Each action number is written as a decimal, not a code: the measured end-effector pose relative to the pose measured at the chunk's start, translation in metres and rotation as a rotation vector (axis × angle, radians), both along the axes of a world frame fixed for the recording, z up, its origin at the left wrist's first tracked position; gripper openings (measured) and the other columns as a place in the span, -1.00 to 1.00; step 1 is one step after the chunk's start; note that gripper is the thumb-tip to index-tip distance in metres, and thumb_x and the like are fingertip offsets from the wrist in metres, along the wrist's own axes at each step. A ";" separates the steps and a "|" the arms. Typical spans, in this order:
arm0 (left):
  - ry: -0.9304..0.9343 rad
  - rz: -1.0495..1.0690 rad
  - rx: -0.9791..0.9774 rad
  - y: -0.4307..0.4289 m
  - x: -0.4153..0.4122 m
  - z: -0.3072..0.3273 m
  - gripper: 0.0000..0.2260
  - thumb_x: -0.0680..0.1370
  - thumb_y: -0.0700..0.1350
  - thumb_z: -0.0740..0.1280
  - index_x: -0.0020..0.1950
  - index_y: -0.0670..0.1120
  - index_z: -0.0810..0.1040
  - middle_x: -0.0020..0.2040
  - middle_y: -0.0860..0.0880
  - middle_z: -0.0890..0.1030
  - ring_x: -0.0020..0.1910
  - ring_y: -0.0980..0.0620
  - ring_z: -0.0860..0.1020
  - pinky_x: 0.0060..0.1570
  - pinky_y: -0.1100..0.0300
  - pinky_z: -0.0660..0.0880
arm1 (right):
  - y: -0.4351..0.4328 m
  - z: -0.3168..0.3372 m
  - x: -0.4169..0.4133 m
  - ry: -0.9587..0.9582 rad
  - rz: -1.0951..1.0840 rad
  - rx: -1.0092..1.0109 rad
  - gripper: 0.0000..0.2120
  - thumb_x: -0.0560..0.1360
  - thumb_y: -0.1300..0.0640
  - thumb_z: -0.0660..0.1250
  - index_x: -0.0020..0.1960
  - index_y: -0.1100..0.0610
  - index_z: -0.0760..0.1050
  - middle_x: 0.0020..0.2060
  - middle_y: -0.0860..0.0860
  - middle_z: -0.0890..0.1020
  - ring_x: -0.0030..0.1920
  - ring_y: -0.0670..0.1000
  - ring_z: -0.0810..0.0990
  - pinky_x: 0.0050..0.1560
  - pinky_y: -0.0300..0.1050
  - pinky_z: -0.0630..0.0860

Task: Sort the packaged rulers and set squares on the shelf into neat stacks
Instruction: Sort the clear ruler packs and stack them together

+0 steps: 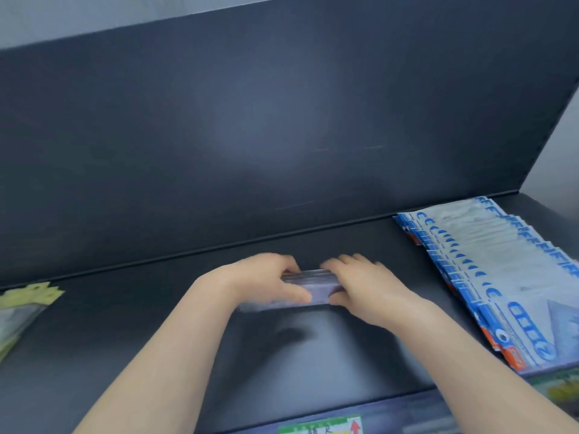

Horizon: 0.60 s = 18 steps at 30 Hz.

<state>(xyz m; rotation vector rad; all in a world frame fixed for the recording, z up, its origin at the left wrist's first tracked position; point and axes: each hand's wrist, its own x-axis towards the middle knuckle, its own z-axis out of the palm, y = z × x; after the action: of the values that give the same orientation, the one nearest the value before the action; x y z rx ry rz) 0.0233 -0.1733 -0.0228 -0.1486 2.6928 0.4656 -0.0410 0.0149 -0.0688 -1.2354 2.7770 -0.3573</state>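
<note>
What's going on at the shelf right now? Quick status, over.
Left hand and right hand both clamp a purple packet bundle. Blue packets fanned right, yellow packets left. Nothing in the way.

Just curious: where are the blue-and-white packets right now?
The blue-and-white packets lie fanned out on the dark shelf at its right end, to the right of both hands.

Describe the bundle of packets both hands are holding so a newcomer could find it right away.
On the dark shelf, look mid-front, between the yellow-green packets and the fanned blue-and-white packets. The bundle sits pinched between the left hand and right hand. It alone looks pale purple-grey.
</note>
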 end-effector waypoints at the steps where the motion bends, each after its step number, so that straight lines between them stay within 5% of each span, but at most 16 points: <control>1: 0.019 -0.038 -0.093 0.003 0.007 -0.002 -0.69 0.41 0.17 0.42 0.05 0.07 0.48 -0.07 0.11 0.56 -0.06 0.03 0.53 -0.12 0.08 0.40 | -0.001 0.000 0.000 0.001 0.015 -0.014 -0.55 0.51 -0.02 0.29 0.37 -0.09 0.28 0.24 -0.06 0.45 0.25 0.04 0.37 0.08 -0.05 0.37; 5: 0.263 0.003 -0.271 0.004 0.032 -0.008 -0.76 0.44 0.04 0.42 0.00 0.03 0.44 -0.04 0.06 0.56 -0.06 -0.02 0.52 -0.22 0.12 0.38 | -0.009 0.002 0.003 0.030 0.093 -0.129 -0.58 0.48 -0.04 0.35 0.31 -0.13 0.35 0.16 -0.13 0.50 0.20 0.01 0.39 0.06 -0.06 0.35; 10: 0.273 0.170 -0.321 -0.011 0.064 -0.020 -0.57 0.41 0.16 0.40 0.24 0.15 0.42 0.13 0.15 0.56 0.13 0.02 0.50 0.17 0.02 0.40 | -0.012 -0.011 0.006 -0.303 0.014 -0.386 -0.41 0.34 0.01 0.52 0.32 -0.11 0.41 0.21 -0.09 0.43 0.27 -0.02 0.34 0.21 -0.08 0.38; 15: 0.364 0.479 0.073 -0.024 0.081 -0.039 -0.59 0.35 0.04 0.52 0.16 0.12 0.53 0.08 0.13 0.57 0.10 0.06 0.51 0.10 0.08 0.49 | -0.016 -0.018 0.013 -0.484 -0.001 -0.489 -0.35 0.37 0.16 0.50 0.37 -0.14 0.33 0.29 -0.10 0.30 0.18 -0.13 0.36 -0.03 -0.41 0.37; 18: 0.398 0.470 0.102 -0.023 0.079 -0.044 -0.58 0.34 -0.02 0.52 0.17 0.09 0.53 0.07 0.11 0.55 0.11 0.06 0.49 0.13 0.09 0.47 | -0.021 -0.017 0.016 -0.528 -0.026 -0.520 -0.42 0.41 0.20 0.45 0.34 -0.13 0.36 0.26 -0.12 0.30 0.15 -0.11 0.40 -0.10 -0.41 0.44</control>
<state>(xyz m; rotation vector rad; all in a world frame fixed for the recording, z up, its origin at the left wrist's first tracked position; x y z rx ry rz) 0.1026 -0.1958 -0.0668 -0.7405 3.0048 0.8462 -0.0253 -0.0064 -0.0859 -0.9803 2.3049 -1.2625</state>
